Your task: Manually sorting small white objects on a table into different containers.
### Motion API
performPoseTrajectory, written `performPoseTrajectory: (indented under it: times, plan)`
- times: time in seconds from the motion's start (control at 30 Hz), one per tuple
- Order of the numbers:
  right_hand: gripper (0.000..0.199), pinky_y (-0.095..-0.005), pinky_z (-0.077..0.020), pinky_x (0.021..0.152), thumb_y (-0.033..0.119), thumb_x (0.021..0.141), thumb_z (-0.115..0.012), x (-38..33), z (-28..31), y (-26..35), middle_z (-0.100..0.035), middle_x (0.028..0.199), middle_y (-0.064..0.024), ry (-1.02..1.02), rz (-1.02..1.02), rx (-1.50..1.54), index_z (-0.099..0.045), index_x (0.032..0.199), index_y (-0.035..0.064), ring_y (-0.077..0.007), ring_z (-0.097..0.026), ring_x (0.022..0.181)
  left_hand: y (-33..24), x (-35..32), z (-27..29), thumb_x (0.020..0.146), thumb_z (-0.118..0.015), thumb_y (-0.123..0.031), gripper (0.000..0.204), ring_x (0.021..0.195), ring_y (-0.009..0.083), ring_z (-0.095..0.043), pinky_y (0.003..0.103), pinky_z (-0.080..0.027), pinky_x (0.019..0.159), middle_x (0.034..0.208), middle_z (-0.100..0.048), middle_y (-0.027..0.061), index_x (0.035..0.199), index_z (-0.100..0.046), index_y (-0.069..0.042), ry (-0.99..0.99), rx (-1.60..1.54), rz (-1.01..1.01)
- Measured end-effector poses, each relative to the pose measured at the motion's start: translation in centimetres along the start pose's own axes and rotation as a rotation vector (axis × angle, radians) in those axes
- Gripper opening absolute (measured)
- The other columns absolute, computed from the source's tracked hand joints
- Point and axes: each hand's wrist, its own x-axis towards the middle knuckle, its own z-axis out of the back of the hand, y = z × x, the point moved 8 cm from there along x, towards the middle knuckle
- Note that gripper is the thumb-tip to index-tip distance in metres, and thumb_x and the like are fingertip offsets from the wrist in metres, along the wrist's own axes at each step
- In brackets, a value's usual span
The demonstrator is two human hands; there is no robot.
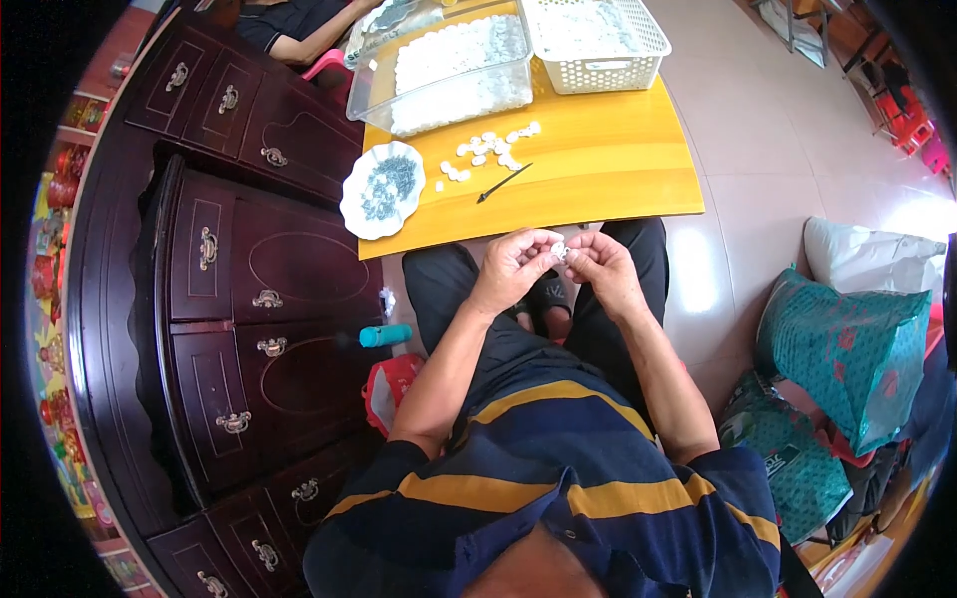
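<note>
Between the fingertips of both hands is a small white plastic piece, held over my lap just off the table's near edge. My left hand pinches it from one side, and my right hand pinches it from the other. Fingers cover much of the piece, so its exact kind is hidden. On the yellow table ahead lie several loose small white pieces and a thin black pointed tool. A white scalloped dish with small dark and clear bits stands at the table's left corner.
A clear bin and a white perforated basket, both full of white pieces, stand at the back. Dark wooden cabinets line the left. A teal bottle lies beside my leg. Teal bags sit at right. Another person's arm shows at the far left.
</note>
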Motion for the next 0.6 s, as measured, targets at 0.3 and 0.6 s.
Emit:
performPoseTrajectory:
  times: [0.3,0.6]
  plan:
    - [0.017,-0.0205,-0.0527,0.066,0.013,0.096,-0.069,-0.1,0.1,-0.7,-0.072,0.092,-0.0026,0.041,-0.107,0.052,-0.065,0.109,0.0041,-0.0087,-0.068,0.077,-1.0,0.3,-0.5,0.092,-0.070,-0.003,0.017,0.081,0.0082,-0.066,0.022,-0.053,0.072,0.093,-0.070,0.0037,0.108,-0.071,0.001,0.048,0.040,-0.008]
    - [0.018,-0.0213,-0.0547,0.069,0.018,0.097,-0.068,0.0,0.2,-1.4,-0.073,0.094,-0.0030,0.061,-0.197,0.059,-0.070,0.108,0.0035,-0.0091,-0.069,0.080,-3.6,0.1,-1.3,0.084,-0.075,-0.006,0.030,0.093,0.0244,-0.069,0.033,-0.054,0.082,0.100,-0.070,0.0116,0.113,-0.069,-0.001,0.056,0.319,-0.140]
